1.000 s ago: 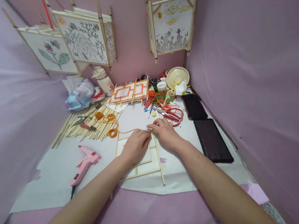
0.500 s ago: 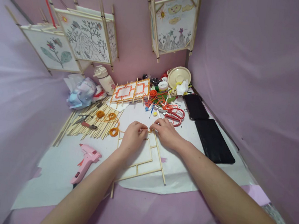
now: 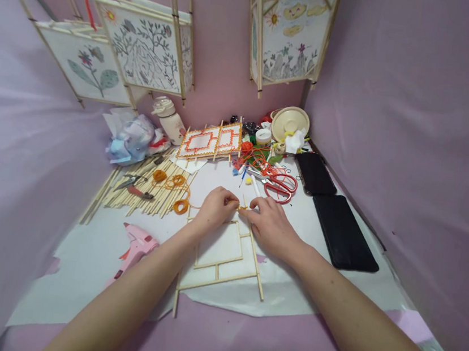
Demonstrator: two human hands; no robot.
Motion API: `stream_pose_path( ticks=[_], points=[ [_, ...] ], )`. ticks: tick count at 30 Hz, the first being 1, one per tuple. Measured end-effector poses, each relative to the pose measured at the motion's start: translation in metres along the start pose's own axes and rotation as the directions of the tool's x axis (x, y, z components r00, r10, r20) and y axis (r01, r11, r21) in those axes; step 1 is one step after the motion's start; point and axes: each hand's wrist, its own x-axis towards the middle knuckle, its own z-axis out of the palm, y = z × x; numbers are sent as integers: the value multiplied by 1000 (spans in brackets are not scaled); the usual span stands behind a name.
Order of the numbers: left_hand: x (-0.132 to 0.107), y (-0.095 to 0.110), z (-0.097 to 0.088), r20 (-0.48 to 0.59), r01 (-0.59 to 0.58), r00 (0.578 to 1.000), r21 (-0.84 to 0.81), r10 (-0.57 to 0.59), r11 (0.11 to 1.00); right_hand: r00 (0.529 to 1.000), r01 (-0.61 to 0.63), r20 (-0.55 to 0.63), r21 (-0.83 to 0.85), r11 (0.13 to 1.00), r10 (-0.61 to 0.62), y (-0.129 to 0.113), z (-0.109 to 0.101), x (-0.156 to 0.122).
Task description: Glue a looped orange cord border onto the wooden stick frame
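Observation:
A frame of thin wooden sticks (image 3: 221, 279) lies on the white covering, a smaller rectangle set inside it. At its far right corner, my left hand (image 3: 218, 208) pinches an orange cord (image 3: 195, 206). That cord trails left to small orange coils (image 3: 180, 207) beside the loose sticks. My right hand (image 3: 270, 223) is at the same corner, thumb and index finger closed at the stick and cord there. The fingertips of both hands are close together and partly hide the cord.
On the left lie a pink glue gun (image 3: 136, 246), pliers (image 3: 134, 187) and many loose sticks (image 3: 146, 201). Red-handled scissors (image 3: 281, 188), a decorated panel (image 3: 211, 141) and a bottle (image 3: 169, 122) stand behind. Two black devices (image 3: 345, 232) lie right. Painted lanterns (image 3: 294, 40) hang above.
Both hands stay at the frame's far corner. My right index finger has stretched toward the left hand over the cord. The whole view has shifted slightly.

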Motion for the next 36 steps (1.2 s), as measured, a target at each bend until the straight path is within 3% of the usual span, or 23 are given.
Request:
stream_pose_path(
  ticks=[23, 36],
  points=[
    [13, -7, 9, 17, -36, 999, -13, 37, 999, 998, -39, 57, 24, 999, 38, 4, 4, 5],
    [15, -4, 9, 28, 28, 999, 7, -28, 1000, 998, -38, 57, 29, 999, 37, 5, 6, 5]
  ],
)
